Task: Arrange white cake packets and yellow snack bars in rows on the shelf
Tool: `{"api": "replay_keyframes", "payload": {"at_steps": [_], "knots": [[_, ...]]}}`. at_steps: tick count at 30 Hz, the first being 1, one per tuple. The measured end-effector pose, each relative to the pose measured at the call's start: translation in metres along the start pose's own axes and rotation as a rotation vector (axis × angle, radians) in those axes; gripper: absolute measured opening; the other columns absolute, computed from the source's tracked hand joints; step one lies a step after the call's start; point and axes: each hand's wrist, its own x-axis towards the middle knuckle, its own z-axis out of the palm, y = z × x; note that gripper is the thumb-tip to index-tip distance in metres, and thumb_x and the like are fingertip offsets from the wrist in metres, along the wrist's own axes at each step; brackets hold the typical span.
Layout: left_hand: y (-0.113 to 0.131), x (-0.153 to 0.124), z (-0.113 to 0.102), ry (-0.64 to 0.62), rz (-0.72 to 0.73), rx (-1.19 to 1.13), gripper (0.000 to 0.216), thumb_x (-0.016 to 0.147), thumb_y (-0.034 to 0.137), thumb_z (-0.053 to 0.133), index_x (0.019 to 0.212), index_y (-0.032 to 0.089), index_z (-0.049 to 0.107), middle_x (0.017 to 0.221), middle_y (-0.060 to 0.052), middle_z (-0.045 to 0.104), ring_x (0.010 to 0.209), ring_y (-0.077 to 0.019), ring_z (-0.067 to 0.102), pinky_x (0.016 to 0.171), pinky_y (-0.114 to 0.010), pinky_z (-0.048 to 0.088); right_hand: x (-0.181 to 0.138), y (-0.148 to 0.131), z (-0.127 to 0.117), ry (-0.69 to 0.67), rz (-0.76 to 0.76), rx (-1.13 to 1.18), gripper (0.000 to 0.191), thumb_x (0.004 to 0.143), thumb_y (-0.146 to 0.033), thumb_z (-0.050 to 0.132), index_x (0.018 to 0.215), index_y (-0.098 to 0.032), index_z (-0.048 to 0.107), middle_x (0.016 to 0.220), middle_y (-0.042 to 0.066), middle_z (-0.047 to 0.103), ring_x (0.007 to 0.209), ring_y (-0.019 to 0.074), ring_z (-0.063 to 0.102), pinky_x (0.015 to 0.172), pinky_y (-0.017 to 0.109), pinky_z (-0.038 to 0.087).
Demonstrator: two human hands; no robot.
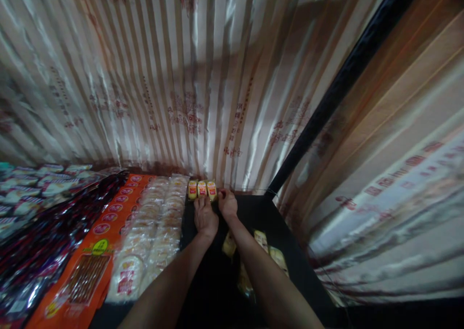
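Note:
Three small yellow snack packets [202,189] with red and white labels stand side by side against the foot of the curtain. My left hand [206,216] lies at their near edge, fingers stretched forward and touching the middle and right packets. Just right of the row is my right hand [228,205], its fingers curled in beside the rightmost packet; whatever they hold, if anything, is hidden. Loose yellow packets [278,257] lie on the black table [203,280], partly covered by my right forearm.
Left of my hands run rows of clear-wrapped pale round cakes [159,222], orange snack packs [105,227], dark shiny packs [68,227] and white packets [25,193]. A printed curtain [203,87] hangs behind. A black pole [340,92] slants up from the table's back right corner.

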Motion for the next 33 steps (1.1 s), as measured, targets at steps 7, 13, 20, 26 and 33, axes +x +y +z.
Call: {"api": "replay_keyframes", "payload": {"at_steps": [7,13,20,26,33], "knots": [[0.016,-0.038,-0.005,-0.134,0.143,-0.079,0.036,0.074,0.007,0.042,0.1,0.016,0.065,0.117,-0.005,0.057,0.112,-0.018,0.042,0.098,-0.025,0.038,-0.017,0.021,-0.044,-0.1,0.049,-0.172,0.028,0.085,-0.019,0.041,0.1,-0.019,0.064,0.098,0.007,0.069,0.091,0.0174,0.064,0.075,0.023,0.045],[0.022,-0.074,-0.006,-0.219,0.265,-0.014,0.035,0.078,0.011,0.037,0.1,0.017,0.064,0.116,-0.004,0.059,0.109,-0.019,0.045,0.097,-0.027,0.038,-0.042,0.028,-0.068,-0.265,0.006,-0.272,0.027,0.084,-0.022,0.043,0.096,-0.02,0.066,0.098,0.006,0.069,0.093,0.0153,0.063,0.074,0.02,0.044],[0.019,-0.1,-0.017,-0.306,0.298,0.046,0.044,0.078,0.017,0.042,0.12,0.018,0.053,0.128,-0.003,0.051,0.113,-0.0197,0.046,0.104,-0.03,0.033,-0.07,0.015,-0.079,-0.361,-0.009,-0.329,0.028,0.083,-0.023,0.043,0.095,-0.018,0.068,0.097,0.011,0.07,0.092,0.0201,0.064,0.071,0.025,0.045],[0.014,-0.12,-0.034,-0.306,0.223,0.175,0.043,0.079,0.012,0.036,0.118,0.018,0.055,0.127,-0.005,0.052,0.111,-0.021,0.048,0.097,-0.032,0.039,-0.092,-0.002,-0.075,-0.431,-0.077,-0.351,0.03,0.084,-0.025,0.041,0.096,-0.018,0.068,0.099,0.012,0.069,0.095,0.0207,0.064,0.074,0.025,0.045],[-0.001,-0.152,-0.056,-0.347,0.206,0.207,0.054,0.073,0.021,0.054,0.126,0.015,0.046,0.133,-0.008,0.045,0.119,-0.0255,0.04,0.1,-0.034,0.037,-0.126,-0.018,-0.073,-0.503,-0.131,-0.37,0.027,0.08,-0.022,0.045,0.091,-0.019,0.07,0.094,0.011,0.07,0.092,0.0214,0.065,0.072,0.025,0.045]]}}
